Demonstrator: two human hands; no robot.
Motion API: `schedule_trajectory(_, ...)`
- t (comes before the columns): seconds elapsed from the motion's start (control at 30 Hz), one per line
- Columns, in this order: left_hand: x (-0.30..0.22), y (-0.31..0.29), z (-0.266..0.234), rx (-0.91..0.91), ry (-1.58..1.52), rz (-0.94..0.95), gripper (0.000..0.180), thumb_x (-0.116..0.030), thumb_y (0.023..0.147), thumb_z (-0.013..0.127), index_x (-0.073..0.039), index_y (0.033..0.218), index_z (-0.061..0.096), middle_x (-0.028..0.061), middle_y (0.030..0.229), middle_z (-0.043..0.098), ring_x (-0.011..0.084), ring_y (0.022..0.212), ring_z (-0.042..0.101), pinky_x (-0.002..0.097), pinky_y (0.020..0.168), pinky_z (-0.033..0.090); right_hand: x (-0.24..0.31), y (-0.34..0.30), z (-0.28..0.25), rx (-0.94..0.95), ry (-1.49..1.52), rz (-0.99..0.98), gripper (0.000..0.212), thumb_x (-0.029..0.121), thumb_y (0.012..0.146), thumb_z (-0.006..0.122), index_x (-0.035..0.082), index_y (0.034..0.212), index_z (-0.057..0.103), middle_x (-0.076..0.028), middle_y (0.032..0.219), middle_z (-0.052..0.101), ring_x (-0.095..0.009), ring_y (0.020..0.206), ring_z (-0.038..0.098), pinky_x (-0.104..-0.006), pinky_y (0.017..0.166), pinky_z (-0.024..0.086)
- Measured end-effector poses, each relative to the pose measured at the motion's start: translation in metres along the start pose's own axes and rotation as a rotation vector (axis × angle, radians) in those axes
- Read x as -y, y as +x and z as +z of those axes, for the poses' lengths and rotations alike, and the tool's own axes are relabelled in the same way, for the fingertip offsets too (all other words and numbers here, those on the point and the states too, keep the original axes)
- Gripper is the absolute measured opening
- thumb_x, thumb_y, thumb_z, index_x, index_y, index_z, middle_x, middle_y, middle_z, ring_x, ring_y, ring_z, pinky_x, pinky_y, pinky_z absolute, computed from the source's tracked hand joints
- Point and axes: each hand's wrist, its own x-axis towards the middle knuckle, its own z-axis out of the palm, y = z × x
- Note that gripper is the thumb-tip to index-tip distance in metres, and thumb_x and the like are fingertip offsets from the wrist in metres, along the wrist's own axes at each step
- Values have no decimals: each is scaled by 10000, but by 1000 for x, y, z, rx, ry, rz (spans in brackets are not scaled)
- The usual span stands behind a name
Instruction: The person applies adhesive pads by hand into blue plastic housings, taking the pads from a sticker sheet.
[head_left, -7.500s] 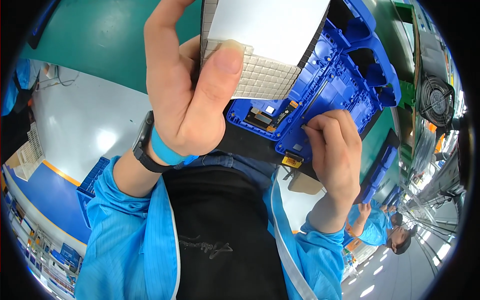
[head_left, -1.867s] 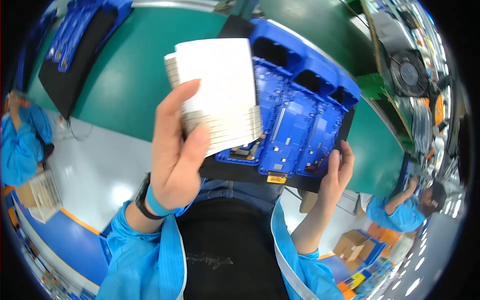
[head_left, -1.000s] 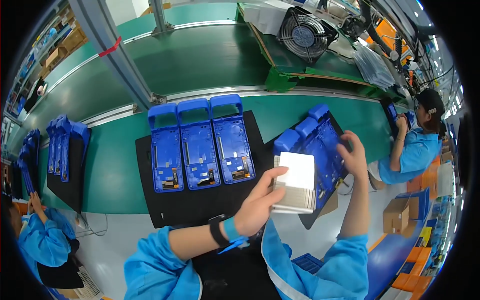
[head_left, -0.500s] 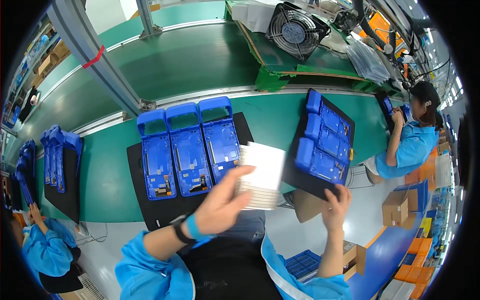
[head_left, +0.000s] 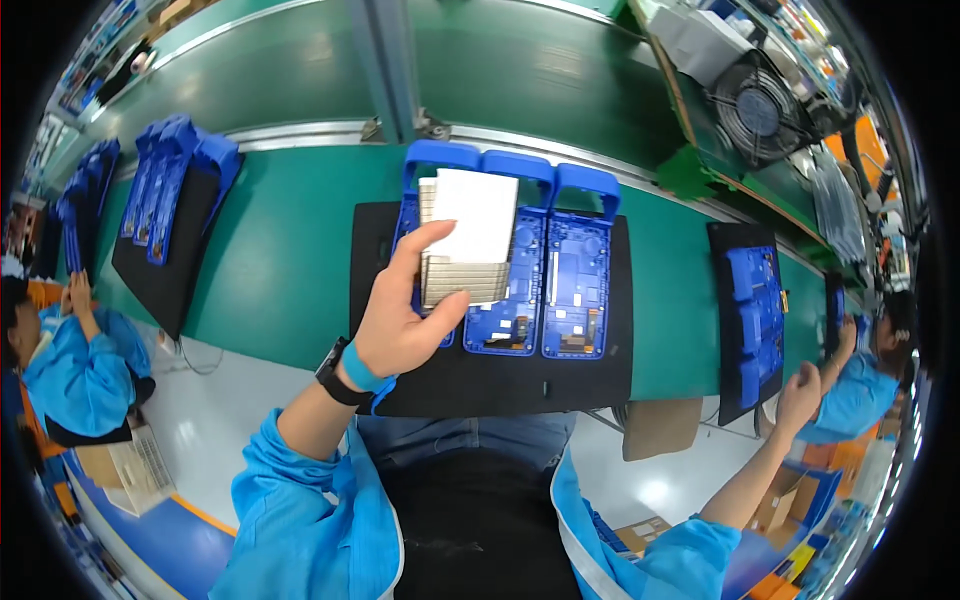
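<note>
Head view — stack (head_left: pixel 478 220) above black mat (head_left: pixel 480 385), green bench (head_left: pixel 672 310), pale floor (head_left: pixel 225 405).

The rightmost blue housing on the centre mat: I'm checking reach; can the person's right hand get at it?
Probably yes: the right hand is off to the right, but that blue housing lies uncovered; the left hand holds a white-topped stack over its neighbours.
</note>
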Motion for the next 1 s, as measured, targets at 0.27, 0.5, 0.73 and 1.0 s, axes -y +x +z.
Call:
schedule_trajectory(0.27, -1, -4, 1, 72, 200, 186, 595, 14, 795, 656, -5, 1371, 510, 202, 1092, 674, 334, 949, 685, 377, 838, 533, 376, -20, -99, 197, 1107, -546, 186, -66, 772, 720, -4, 936, 661, -119, 933, 645, -199, 796, 624, -301, 661, 500)
schedule_trajectory(0.5, 7, -1, 5, 65, 227, 315, 618, 24, 724, 655, 1, 1333, 551, 186, 1070, 675, 362, 882, 662, 406, 780, 532, 473, -29, -103, 274, 1354, -752, 195, -104, 765, 728, 2, 908, 650, -111, 890, 638, -234, 751, 622, -297, 651, 504)
schedule_trajectory(0.73, 5, 1, -1, 112, 283, 302, 647, 52, 688, 660, 42, 1323, 534, 170, 942, 659, 326, 764, 638, 375, 678, 509, 481, -26, -93, 239, 1306, -917, 226, -93, 729, 735, 0, 916, 647, -112, 869, 623, -262, 741, 580, -333, 626, 471)
schedule_trajectory(1.0, 7, -3, 1, 72, 253, 201, 693, -30, 693, 669, 60, 1360, 505, 191, 885, 670, 358, 748, 649, 401, 686, 518, 480, -27, -96, 248, 1149, -1023, 237, -110, 712, 708, 17, 865, 580, -112, 820, 578, -270, 681, 528, -351, 588, 435)
